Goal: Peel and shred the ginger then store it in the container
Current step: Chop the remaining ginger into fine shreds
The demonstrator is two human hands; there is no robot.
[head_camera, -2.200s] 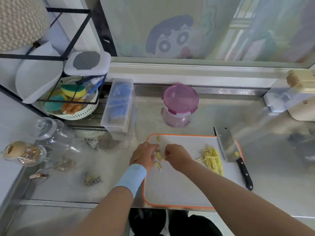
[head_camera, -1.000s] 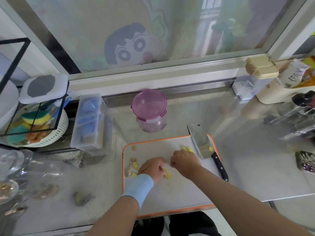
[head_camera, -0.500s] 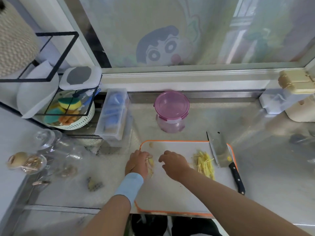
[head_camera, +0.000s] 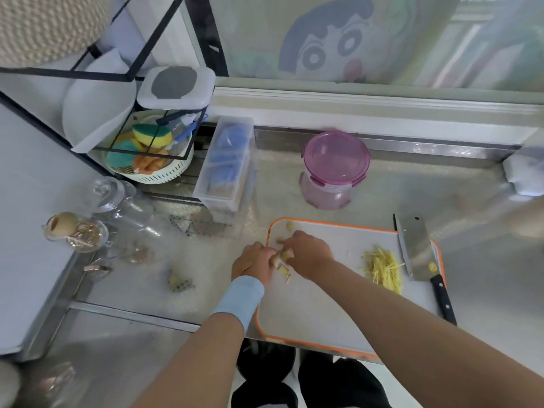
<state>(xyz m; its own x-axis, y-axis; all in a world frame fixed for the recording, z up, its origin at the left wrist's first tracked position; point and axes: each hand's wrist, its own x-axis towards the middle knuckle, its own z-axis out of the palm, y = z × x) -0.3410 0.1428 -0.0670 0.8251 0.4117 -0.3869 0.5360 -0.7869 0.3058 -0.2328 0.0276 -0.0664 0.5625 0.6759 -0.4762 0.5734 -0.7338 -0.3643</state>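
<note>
**Ginger partly shredded, none stored**

Our left hand [head_camera: 253, 260] and right hand [head_camera: 309, 254] both pinch a ginger piece [head_camera: 281, 258] over the cutting board [head_camera: 323, 313]. Some shredded ginger [head_camera: 382, 269] lies beside the cleaver [head_camera: 415, 245]. The container [head_camera: 335, 169] stands lidded behind the board; we judge storing not begun.

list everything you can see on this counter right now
cutting board: 1, white with orange rim, counter front
ginger piece: 1, tan-yellow, between both hands over the board
ginger shreds: 1 pile, yellow, board's right part
cleaver: 1, steel blade, black handle, board's right edge
container: 1, pink, lid on, behind the board
clear box: 1, blue contents, left of container
basket: 1, white, back left, sponges inside
glass jars: at least 2, clear, far left
left hand: blue wristband, grips ginger piece
right hand: pinches ginger piece
</note>
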